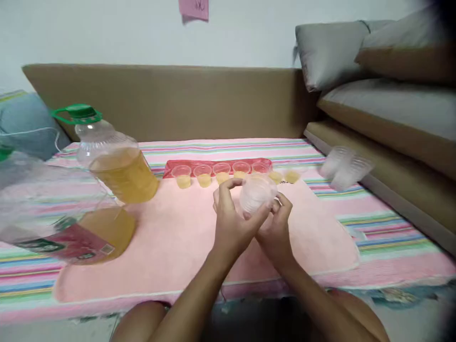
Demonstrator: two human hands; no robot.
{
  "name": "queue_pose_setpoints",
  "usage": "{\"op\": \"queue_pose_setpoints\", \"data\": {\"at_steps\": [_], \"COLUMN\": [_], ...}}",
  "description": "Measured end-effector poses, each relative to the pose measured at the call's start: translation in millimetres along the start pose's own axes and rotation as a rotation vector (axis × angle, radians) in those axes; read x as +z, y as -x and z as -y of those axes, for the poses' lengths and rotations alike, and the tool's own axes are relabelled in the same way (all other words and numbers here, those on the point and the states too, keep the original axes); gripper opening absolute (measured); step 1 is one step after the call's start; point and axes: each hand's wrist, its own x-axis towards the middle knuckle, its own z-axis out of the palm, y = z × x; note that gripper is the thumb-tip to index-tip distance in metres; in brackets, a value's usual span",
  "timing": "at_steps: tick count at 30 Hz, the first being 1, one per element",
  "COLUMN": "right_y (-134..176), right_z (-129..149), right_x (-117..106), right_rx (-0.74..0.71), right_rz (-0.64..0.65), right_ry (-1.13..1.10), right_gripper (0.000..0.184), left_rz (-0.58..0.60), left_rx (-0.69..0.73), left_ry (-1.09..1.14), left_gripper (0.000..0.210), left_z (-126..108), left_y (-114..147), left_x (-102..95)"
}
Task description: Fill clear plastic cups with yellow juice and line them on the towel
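Observation:
Between my two hands is a stack of clear plastic cups [257,194], tilted above the pink mat [171,237]. My left hand [233,216] curls around its left side, with the thumb along the near face. At the lower right, the fingers of my right hand [277,223] close on the same stack. Beyond them stands a row of small clear cups [183,178], several with yellow liquid inside. A red plastic wrapper [217,166] lies behind the row. My hands hide part of the cups nearest to them.
Two big bottles of yellow liquid stand at left: a green-capped bottle [124,171] and a nearer bottle with a red label [107,237]. More stacked cups [345,168] lie at right, beside grey cushions [392,104]. A brown board [178,104] rises behind the striped cloth [384,223].

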Motion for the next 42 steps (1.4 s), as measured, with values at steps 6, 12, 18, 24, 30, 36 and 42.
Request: {"op": "queue_pose_setpoints", "data": {"at_steps": [6, 12, 18, 24, 30, 36, 42], "right_y": [-1, -1, -1, 0, -1, -2, -1], "right_z": [-3, -4, -3, -3, 2, 9, 6], "right_x": [2, 4, 5, 5, 6, 9, 10], "right_rx": [0.004, -0.010, -0.032, -0.038, -0.058, -0.123, -0.089], "right_rz": [-0.013, -0.017, -0.038, -0.042, -0.060, -0.086, -0.076], "right_ry": [0.009, 0.018, 0.045, 0.066, 0.100, 0.156, 0.154], "right_gripper": [0.088, 0.088, 0.087, 0.084, 0.076, 0.064, 0.065], "left_rz": [-0.018, -0.065, -0.082, -0.092, -0.098, -0.106, -0.128], "left_rx": [-0.006, 0.059, 0.082, 0.083, 0.129, 0.153, 0.149], "left_ry": [0.002, -0.030, -0.040, -0.059, -0.097, -0.141, -0.176], "left_gripper": [0.057, 0.058, 0.056, 0.057, 0.059, 0.063, 0.067], "left_z": [2, 4, 3, 3, 4, 4, 5], "left_y": [1, 0, 1, 2, 7, 8, 8], "left_x": [-1.2, 0.5, -0.3, 2.0, 8.3, 10.2, 8.4]}}
